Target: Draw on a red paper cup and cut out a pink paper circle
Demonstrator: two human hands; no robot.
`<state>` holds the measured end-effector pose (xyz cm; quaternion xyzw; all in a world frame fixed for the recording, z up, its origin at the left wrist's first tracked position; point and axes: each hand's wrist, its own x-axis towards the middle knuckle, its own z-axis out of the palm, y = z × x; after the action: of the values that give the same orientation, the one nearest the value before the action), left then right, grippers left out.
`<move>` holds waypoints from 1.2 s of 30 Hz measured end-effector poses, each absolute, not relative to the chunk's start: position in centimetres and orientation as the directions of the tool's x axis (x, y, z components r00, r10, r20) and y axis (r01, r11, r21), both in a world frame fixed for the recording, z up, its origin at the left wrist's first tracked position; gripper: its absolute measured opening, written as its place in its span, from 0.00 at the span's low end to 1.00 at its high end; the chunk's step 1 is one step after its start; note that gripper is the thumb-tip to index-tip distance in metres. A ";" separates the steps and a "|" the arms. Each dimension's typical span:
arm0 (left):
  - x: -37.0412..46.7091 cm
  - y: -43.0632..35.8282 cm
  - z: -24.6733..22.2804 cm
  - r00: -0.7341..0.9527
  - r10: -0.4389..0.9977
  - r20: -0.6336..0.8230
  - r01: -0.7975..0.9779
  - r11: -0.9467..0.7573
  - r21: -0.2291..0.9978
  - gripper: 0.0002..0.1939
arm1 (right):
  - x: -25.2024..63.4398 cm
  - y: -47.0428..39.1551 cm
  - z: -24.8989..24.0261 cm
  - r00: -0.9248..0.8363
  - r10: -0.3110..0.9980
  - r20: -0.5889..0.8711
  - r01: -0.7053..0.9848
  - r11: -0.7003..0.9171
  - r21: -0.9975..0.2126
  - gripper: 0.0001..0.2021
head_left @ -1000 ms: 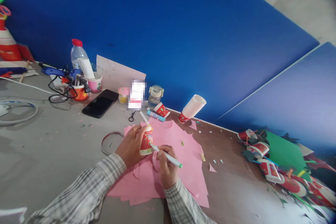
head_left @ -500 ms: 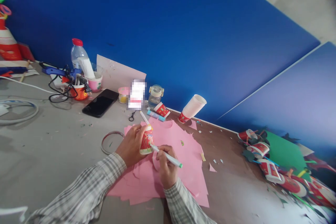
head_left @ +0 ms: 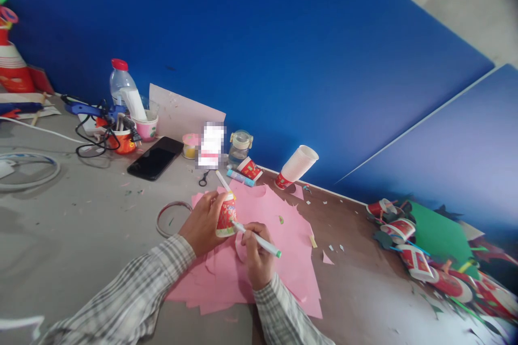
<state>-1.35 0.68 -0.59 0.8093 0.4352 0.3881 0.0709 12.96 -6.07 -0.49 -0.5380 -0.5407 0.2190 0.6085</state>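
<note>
My left hand (head_left: 205, 225) is closed round the left side of a red printed paper cup (head_left: 226, 216), which tilts slightly over the pink paper (head_left: 283, 259). A green band runs along the cup's lower edge. Between the fingers of my right hand (head_left: 259, 256) is a white marker (head_left: 261, 242) with a green end. Its tip touches the cup's lower right side. Just beyond the cup lies another white marker (head_left: 222, 180) with a yellow-orange end. The palm side of my left hand is hidden.
Behind the paper are a glue stick (head_left: 240, 177), small scissors (head_left: 203, 178), a lidded jar (head_left: 239, 148) and a stack of paper cups (head_left: 297, 167). A black phone (head_left: 156, 158) lies to the left, beside a tape ring (head_left: 173, 218). Decorated cups (head_left: 416, 262) crowd the right, near green paper (head_left: 439, 237).
Almost nothing differs. The marker tip has shifted very slightly up on the cup; both hands keep the same hold.
</note>
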 end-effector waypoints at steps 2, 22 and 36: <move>-1.3 0.7 -0.7 0.321 0.750 0.578 0.649 -0.619 0.443 0.44 | 13.0 -6.1 -0.6 0.312 0.848 0.429 0.332 0.326 -0.885 0.07; -1.4 0.7 -0.6 0.323 0.754 0.572 0.660 -0.612 0.435 0.42 | 13.0 -6.0 -0.6 0.329 0.847 0.418 0.339 0.308 -0.889 0.07; -1.3 0.7 -0.6 0.287 0.755 0.589 0.618 -0.616 0.488 0.45 | 13.1 -5.7 -0.1 0.361 0.861 0.360 0.166 0.321 -0.933 0.08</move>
<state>-1.33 0.69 -0.64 0.7980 0.4304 0.4138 0.0829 13.11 -5.70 -0.09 -0.5164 -0.4967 0.2702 0.6431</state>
